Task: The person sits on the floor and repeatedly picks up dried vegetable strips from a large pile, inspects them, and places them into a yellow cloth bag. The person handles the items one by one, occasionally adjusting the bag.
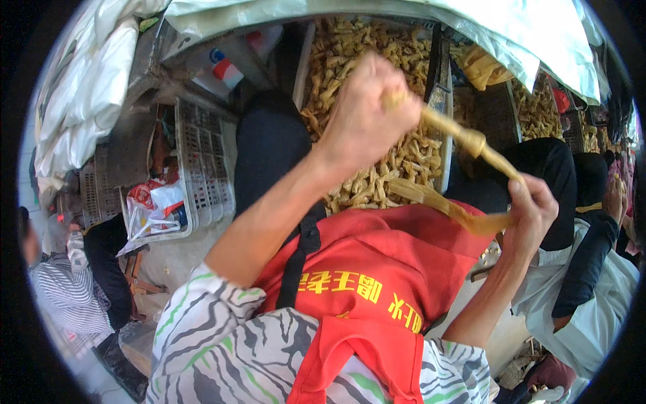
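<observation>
A long tan strip of rawhide-like material [454, 131], its exact kind unclear, is stretched between my hands with a knot in its middle. My left hand [373, 98] is closed around the upper end, somewhat blurred. Lower and to the right, my right hand [532, 207] pinches the other part, and a flat loose tail [429, 199] hangs from it back towards my lap. Behind and under my left hand lies a long pale crate [303, 65] full of knotted tan pieces [409, 174]. A red apron [383, 247] covers my lap.
To the left stands a plastic lattice crate [204, 171] holding plastic bags [156, 202]. White sheeting [378, 12] hangs across the top. Co-workers sit at the left [70, 288] and right [580, 283]. Another heap of tan pieces [540, 111] lies at the upper right.
</observation>
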`<action>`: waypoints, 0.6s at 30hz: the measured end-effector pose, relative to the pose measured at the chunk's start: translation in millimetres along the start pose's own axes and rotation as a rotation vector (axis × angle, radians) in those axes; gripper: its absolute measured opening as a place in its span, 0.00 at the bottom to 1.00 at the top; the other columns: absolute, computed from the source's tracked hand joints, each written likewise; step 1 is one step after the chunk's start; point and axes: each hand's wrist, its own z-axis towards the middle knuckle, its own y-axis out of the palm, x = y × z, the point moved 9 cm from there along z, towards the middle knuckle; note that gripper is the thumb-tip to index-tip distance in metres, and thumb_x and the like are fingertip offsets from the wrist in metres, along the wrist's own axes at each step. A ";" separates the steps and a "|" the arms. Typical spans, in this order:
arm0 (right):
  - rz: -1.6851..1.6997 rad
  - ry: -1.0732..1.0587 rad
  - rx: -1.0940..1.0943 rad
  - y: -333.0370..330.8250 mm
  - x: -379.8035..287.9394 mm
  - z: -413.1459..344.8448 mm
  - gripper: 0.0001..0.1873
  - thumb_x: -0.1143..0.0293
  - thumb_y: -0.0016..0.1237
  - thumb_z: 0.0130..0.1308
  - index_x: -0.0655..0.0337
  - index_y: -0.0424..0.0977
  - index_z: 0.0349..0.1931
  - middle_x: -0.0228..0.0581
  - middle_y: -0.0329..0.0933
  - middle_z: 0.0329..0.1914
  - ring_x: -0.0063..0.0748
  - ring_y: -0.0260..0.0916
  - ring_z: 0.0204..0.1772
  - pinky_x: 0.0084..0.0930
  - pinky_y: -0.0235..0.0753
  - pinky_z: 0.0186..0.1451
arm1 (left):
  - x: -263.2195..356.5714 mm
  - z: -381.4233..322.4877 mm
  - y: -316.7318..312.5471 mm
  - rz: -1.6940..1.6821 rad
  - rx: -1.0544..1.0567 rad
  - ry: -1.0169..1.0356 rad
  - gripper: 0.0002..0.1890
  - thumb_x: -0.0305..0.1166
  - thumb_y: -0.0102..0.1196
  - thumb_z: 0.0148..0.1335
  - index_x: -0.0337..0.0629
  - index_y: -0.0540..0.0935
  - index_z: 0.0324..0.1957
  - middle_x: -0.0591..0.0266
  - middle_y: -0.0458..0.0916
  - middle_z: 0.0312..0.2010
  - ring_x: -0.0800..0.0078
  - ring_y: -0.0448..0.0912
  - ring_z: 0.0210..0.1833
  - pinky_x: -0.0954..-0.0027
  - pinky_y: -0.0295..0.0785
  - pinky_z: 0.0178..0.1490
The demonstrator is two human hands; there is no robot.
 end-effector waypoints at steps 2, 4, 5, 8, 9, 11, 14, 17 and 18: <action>0.074 0.039 -0.019 14.7 -4.5 13.8 0.07 0.75 0.59 0.49 0.64 0.78 0.30 0.21 0.68 0.19 0.09 0.54 0.20 0.10 0.48 0.23 | -9.8 25.9 1.4 0.060 0.020 -0.007 0.10 0.29 0.55 0.54 0.39 0.73 0.19 0.67 0.66 0.25 0.77 0.65 0.31 0.74 0.63 0.37; 0.039 0.101 -0.108 36.3 -11.3 21.0 0.05 0.74 0.57 0.52 0.63 0.78 0.29 0.18 0.65 0.17 0.09 0.51 0.19 0.11 0.45 0.22 | -34.2 33.3 13.2 -0.085 -0.126 -0.247 0.13 0.33 0.52 0.57 0.38 0.73 0.20 0.65 0.67 0.25 0.74 0.66 0.31 0.72 0.63 0.34; -0.005 0.159 -0.116 38.3 -12.6 18.4 0.05 0.75 0.57 0.50 0.64 0.78 0.28 0.20 0.66 0.17 0.10 0.52 0.19 0.11 0.46 0.22 | -29.2 31.5 9.7 0.128 -0.131 -0.164 0.13 0.33 0.52 0.56 0.37 0.74 0.20 0.62 0.68 0.26 0.70 0.67 0.31 0.70 0.64 0.34; -0.059 0.104 -0.044 23.8 -29.0 -0.6 0.07 0.78 0.58 0.44 0.67 0.78 0.27 0.26 0.71 0.19 0.12 0.59 0.23 0.12 0.54 0.27 | -21.3 4.8 -13.0 0.528 -0.001 -0.102 0.10 0.32 0.53 0.55 0.35 0.77 0.24 0.55 0.71 0.28 0.62 0.70 0.35 0.64 0.67 0.39; 0.048 0.029 -0.046 22.3 -33.7 -9.5 0.08 0.79 0.58 0.44 0.67 0.78 0.28 0.28 0.73 0.20 0.12 0.62 0.23 0.11 0.57 0.27 | -33.3 -9.8 -20.9 0.582 -0.011 -0.250 0.09 0.32 0.54 0.54 0.35 0.79 0.26 0.53 0.72 0.30 0.60 0.71 0.36 0.62 0.67 0.41; -0.067 -0.130 -0.159 28.2 -38.4 -24.9 0.08 0.81 0.58 0.44 0.67 0.78 0.28 0.29 0.75 0.21 0.12 0.64 0.23 0.09 0.59 0.27 | 7.0 -24.3 -7.2 0.619 -0.022 0.106 0.10 0.33 0.53 0.55 0.35 0.79 0.34 0.54 0.74 0.33 0.61 0.72 0.34 0.62 0.67 0.39; -0.210 -0.300 -0.305 40.2 -41.1 -31.5 0.08 0.82 0.59 0.44 0.67 0.79 0.28 0.29 0.75 0.22 0.13 0.66 0.25 0.11 0.62 0.27 | 35.0 -31.4 30.9 0.136 -0.238 0.181 0.12 0.35 0.51 0.59 0.35 0.77 0.36 0.58 0.75 0.30 0.64 0.72 0.29 0.67 0.68 0.35; -0.075 -0.247 -0.210 39.1 -45.4 -22.4 0.09 0.80 0.59 0.46 0.66 0.79 0.31 0.28 0.74 0.24 0.14 0.66 0.27 0.10 0.62 0.29 | 26.1 -37.7 60.8 -0.456 -0.498 -0.259 0.13 0.38 0.48 0.63 0.36 0.76 0.35 0.63 0.76 0.28 0.73 0.74 0.29 0.73 0.67 0.33; -0.089 -0.163 -0.148 35.9 -45.6 -21.4 0.09 0.79 0.59 0.49 0.65 0.79 0.33 0.28 0.74 0.24 0.14 0.66 0.27 0.09 0.63 0.29 | 29.2 -34.7 60.3 -0.710 -0.415 -0.356 0.14 0.39 0.46 0.64 0.35 0.76 0.35 0.62 0.76 0.29 0.74 0.74 0.30 0.73 0.68 0.35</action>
